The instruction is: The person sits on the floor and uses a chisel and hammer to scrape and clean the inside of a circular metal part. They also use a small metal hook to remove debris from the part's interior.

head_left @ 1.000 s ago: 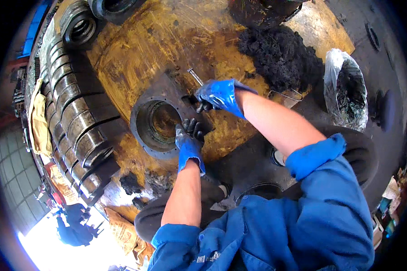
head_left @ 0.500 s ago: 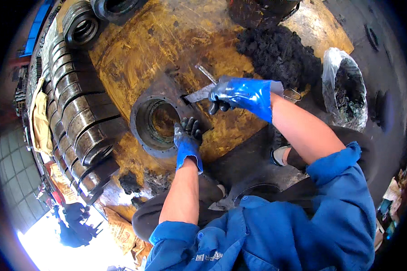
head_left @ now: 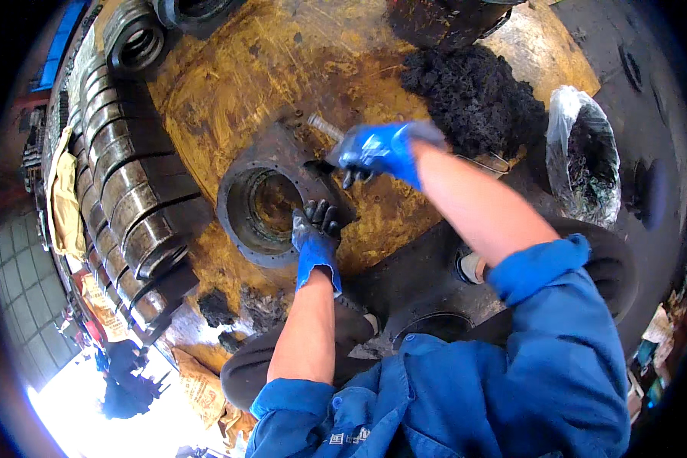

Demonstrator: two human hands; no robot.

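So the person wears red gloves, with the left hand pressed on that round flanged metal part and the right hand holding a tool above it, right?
Not quite: the gloves are blue, not red, as the head view shows. The rest holds: the left hand presses on the round flanged metal part, and the right hand holds a tool above it.

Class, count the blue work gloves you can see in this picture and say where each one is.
2. The left hand's glove presses on the rim of the round metal housing. The right hand's glove is above the housing's upper right edge, gripping a metal tool. No spare gloves show; clutter could hide some.
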